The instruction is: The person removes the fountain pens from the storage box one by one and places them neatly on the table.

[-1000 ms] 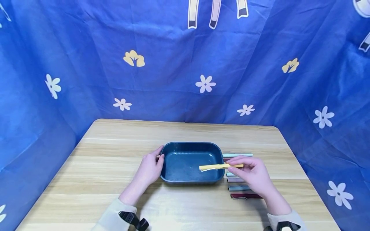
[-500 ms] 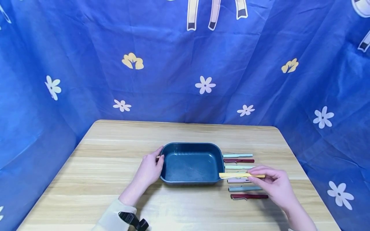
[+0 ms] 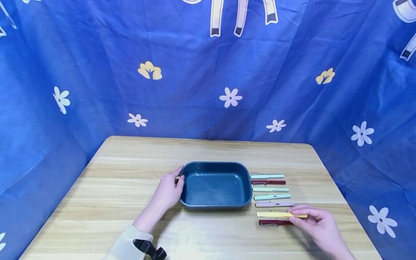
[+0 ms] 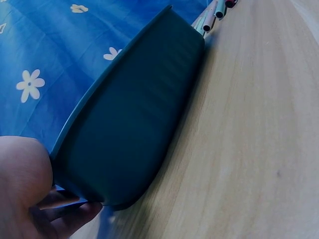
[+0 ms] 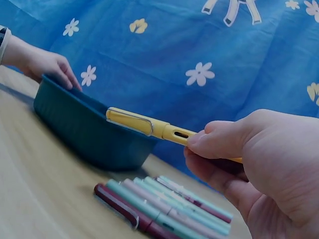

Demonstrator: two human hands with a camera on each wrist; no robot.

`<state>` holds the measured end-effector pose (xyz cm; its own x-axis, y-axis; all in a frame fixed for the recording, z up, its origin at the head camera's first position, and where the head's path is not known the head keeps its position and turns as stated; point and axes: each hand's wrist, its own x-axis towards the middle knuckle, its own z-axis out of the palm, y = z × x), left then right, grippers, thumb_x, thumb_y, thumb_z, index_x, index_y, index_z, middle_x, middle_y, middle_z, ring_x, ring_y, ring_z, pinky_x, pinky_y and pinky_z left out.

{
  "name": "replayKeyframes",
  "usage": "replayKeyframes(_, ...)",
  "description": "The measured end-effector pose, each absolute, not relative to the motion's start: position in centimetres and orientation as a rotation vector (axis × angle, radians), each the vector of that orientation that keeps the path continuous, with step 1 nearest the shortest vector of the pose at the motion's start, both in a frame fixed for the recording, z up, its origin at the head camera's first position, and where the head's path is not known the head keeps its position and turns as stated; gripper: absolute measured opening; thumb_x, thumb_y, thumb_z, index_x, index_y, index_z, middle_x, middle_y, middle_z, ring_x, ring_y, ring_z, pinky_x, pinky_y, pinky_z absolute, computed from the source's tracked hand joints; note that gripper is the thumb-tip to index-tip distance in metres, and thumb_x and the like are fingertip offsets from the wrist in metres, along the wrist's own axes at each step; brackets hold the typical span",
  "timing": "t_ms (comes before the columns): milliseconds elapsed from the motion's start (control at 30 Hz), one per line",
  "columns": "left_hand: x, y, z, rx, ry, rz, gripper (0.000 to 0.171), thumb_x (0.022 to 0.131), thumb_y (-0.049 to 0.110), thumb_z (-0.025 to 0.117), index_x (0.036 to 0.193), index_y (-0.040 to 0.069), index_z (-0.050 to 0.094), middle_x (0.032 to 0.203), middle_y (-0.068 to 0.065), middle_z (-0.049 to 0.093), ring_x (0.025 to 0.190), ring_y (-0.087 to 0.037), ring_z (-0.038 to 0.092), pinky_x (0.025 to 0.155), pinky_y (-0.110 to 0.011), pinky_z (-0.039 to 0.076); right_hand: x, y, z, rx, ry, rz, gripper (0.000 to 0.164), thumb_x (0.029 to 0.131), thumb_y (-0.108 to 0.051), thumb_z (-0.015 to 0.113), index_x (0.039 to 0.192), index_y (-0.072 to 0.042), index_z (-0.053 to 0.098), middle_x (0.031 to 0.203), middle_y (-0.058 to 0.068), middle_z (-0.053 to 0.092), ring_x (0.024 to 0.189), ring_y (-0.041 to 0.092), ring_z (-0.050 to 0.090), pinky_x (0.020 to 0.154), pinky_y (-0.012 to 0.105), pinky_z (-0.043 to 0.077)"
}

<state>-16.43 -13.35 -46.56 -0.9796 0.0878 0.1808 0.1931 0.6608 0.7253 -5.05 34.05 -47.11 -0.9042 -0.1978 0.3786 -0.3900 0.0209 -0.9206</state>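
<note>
A dark teal rectangular box [image 3: 216, 207] stands on the table. My left hand [image 3: 168, 189] grips its left end, the thumb at the rim; in the left wrist view, fingertips [image 4: 82, 215] touch the low end of the box. My right hand [image 3: 320, 227] pinches a yellow pen [image 3: 273, 215] with a wire clip by its plain end. The pen is level, its clip end pointing left. In the right wrist view it is raised above a row of pens. It hides a blue-green pen [image 5: 134, 201] in the head view, just behind the front dark red pen [image 3: 274, 222].
Right of the box, several pens lie roughly parallel: a pale blue one [image 3: 267, 176], another dark red one [image 3: 273, 182], a pale green one [image 3: 271, 189], a mint one [image 3: 272, 197] and a lilac one [image 3: 274, 204]. A blue patterned curtain [image 3: 195, 72] surrounds the wooden table [image 3: 107, 202].
My right hand has carried the yellow pen from over the box's right end, rightward and toward the front, to above the pen row. The left hand and the box stay in place.
</note>
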Motion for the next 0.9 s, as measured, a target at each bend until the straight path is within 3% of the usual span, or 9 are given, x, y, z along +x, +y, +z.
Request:
replayKeyframes(233,-16.5,-13.4,-46.6,-0.224,-2.750,-1.223,0.048,0.109,0.013,0.056,0.152,-0.006,0.051,0.135,-0.030,0.064,0.117,-0.037,0.070,0.097,-0.051,0.058,-4.2,34.8,-49.3,0.771,-2.028,2.054,0.034,0.078,0.036,0.066,0.106,0.018,0.073,0.110,0.026,0.074,0.112,0.021,0.072,0.084,0.031,0.062)
replayKeyframes(467,-16.4,-13.2,-46.5,-0.224,-2.751,-1.219,0.048,0.108,0.012,0.056,0.152,-0.006,0.051,0.136,-0.031,0.063,0.117,-0.037,0.070,0.100,-0.052,0.057,-3.4,35.5,-50.6,0.604,-2.205,1.960,0.030,0.079,0.027,0.075,0.105,0.011,0.077,0.106,0.020,0.077,0.108,0.018,0.073,0.080,0.032,0.063)
replayKeyframes(633,-16.4,-13.2,-46.4,-0.213,-2.757,-1.224,0.048,0.108,0.011,0.056,0.152,-0.006,0.051,0.138,-0.030,0.062,0.119,-0.037,0.069,0.102,-0.052,0.055,-3.2,35.7,-51.1,0.606,-2.196,1.990,0.027,0.080,0.027,0.075,0.105,0.017,0.074,0.105,0.023,0.076,0.107,0.018,0.073,0.081,0.031,0.063)
replayKeyframes(900,-16.3,-13.1,-46.3,-0.210,-2.759,-1.236,0.048,0.108,0.011,0.056,0.153,-0.006,0.051,0.138,-0.030,0.062,0.118,-0.037,0.069,0.101,-0.052,0.055,-3.3,36.0,-51.9,0.637,-2.202,2.005,0.029,0.080,0.027,0.074,0.105,0.015,0.076,0.105,0.025,0.075,0.108,0.021,0.073,0.082,0.030,0.063)
